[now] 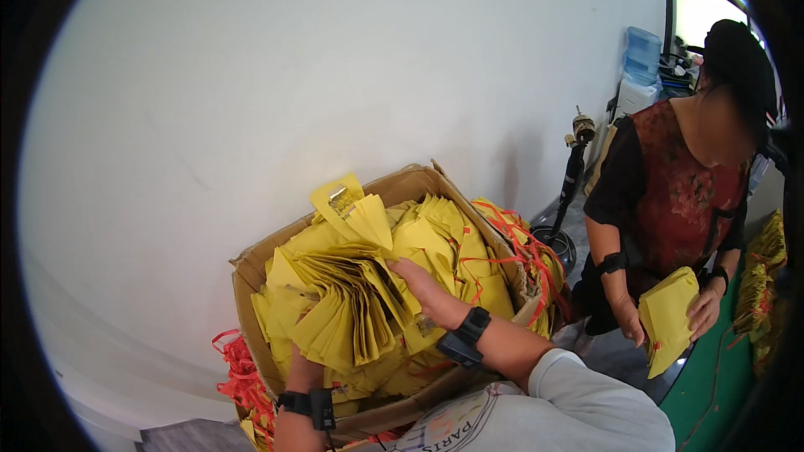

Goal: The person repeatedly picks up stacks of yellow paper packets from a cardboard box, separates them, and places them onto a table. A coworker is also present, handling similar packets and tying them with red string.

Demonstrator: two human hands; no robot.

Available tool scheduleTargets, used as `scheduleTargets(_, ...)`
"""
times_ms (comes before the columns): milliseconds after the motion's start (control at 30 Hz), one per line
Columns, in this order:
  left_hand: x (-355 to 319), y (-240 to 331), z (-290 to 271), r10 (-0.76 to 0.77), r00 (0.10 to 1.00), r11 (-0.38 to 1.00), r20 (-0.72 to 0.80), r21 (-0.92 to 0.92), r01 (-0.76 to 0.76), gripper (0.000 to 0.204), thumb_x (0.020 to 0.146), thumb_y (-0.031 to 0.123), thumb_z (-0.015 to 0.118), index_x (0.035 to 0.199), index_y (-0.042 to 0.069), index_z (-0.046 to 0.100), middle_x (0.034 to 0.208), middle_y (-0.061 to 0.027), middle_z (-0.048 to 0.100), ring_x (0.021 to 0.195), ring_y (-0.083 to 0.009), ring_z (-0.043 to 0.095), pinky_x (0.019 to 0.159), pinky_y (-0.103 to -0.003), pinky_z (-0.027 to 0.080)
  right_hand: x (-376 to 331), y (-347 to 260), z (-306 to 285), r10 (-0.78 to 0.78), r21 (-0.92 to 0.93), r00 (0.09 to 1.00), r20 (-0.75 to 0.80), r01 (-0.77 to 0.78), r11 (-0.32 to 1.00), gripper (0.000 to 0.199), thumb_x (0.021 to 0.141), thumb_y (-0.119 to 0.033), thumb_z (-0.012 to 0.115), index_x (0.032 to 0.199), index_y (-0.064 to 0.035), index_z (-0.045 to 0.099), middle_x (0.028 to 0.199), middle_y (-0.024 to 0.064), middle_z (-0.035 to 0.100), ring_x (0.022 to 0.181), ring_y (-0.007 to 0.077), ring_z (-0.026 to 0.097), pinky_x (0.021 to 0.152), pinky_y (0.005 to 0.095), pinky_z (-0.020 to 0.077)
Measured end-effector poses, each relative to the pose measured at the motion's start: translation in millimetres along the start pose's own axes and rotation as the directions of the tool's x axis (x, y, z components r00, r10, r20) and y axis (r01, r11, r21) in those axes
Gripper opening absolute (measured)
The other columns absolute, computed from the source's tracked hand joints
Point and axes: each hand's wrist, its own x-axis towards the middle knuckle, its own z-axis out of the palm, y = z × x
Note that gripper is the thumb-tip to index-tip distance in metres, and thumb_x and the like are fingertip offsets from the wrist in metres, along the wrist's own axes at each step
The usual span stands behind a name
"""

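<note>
A fanned stack of yellow paper envelopes (356, 310) is above a big cardboard box (241, 274) heaped with more of them. My right hand (420, 286) is closed on the stack's right edge, thumb and fingers against the paper. My left hand (306, 360) reaches in under the stack from below; the paper hides its fingers, so its grip does not show. One yellow envelope with a printed patch (342, 199) sticks up at the box's far side, beyond the stack. Loose yellow envelopes (456, 243) lie in the box to the right of my hand.
Red ribbons (239, 368) hang outside the box on the left, and others (536, 251) on the right. At right a co-worker (682, 167) holds yellow envelopes (668, 318) over a green surface (712, 385). A black upright pole (574, 172) stands near the white wall (335, 59).
</note>
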Motion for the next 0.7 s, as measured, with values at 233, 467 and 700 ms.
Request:
scheduleTargets(233,-9,8,-2,0.004,1.000,0.999,0.024,-0.043,-0.003,0.020,0.079,0.016,0.072,0.087,0.003,0.059,0.077,-0.0027,0.061,0.064,-0.0128,0.057,0.057,-0.027,0.045,6,-6,-6,0.076,0.137,0.994,-0.073,-0.066,0.988,0.037,0.093,-0.028,0.049,0.119,-0.0017,0.051,0.112,0.0069,0.060,0.098,0.0149,0.059,0.083,0.0267,0.0473)
scheduleTargets(467,-15,17,-21,0.014,0.999,0.995,0.047,-0.100,-0.009,0.020,0.079,0.016,0.072,0.087,0.003,0.059,0.077,-0.0026,0.061,0.065,-0.0124,0.057,0.058,-0.027,0.045,16,5,4,0.123,-0.103,0.992,0.043,-0.118,0.988,0.047,0.087,-0.014,0.055,0.131,-0.0072,0.041,0.106,0.0074,0.060,0.090,0.0144,0.060,0.073,0.0271,0.0494)
scheduleTargets(700,-19,19,-31,0.004,0.998,0.993,0.060,-0.114,0.003,0.021,0.079,0.016,0.072,0.087,0.003,0.059,0.078,-0.0025,0.061,0.065,-0.0121,0.057,0.058,-0.026,0.045,-31,-8,36,-0.036,0.018,0.981,0.192,0.033,0.999,0.038,0.097,-0.021,0.043,0.131,-0.0056,0.043,0.106,0.0056,0.062,0.088,0.0101,0.061,0.074,0.0236,0.0508)
